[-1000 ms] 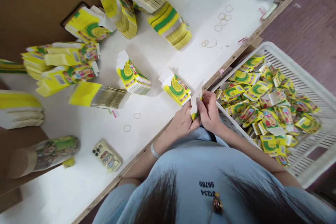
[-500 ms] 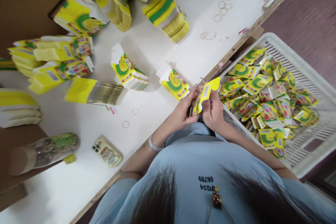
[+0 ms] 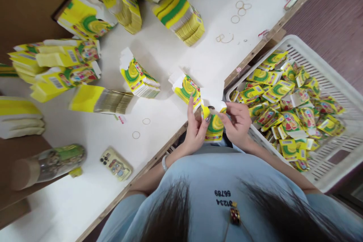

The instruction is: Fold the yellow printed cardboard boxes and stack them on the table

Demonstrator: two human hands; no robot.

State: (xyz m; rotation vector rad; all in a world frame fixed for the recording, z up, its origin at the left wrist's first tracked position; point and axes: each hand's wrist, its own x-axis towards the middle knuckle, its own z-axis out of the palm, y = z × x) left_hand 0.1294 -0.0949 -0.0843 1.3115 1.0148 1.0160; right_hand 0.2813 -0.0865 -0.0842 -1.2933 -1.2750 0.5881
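Observation:
Between my hands, at the table's front edge, is a small yellow and green carton (image 3: 214, 127) with its white flaps spread at the top. My left hand (image 3: 195, 127) grips its left side, thumb on the front and index finger stretched upward. With thumb and fingers, my right hand (image 3: 237, 123) pinches the carton's upper right corner by a flap. Just beyond my left hand, a small stack of flat cartons (image 3: 185, 87) lies on the white table (image 3: 167, 151). Whether anything is inside the held carton I cannot tell.
To the right, a white plastic basket (image 3: 326, 64) holds many small cartons (image 3: 289, 117). Bundles of flat cartons (image 3: 181, 17) stand at the back and left. Rubber bands (image 3: 241, 7), a phone (image 3: 116, 163) and a clear jar (image 3: 56, 162) are on the table.
The carton has turned from edge-on to front-facing, and its white top flaps now stand open. My right hand has moved slightly right to the top corner; the left index finger has stretched out.

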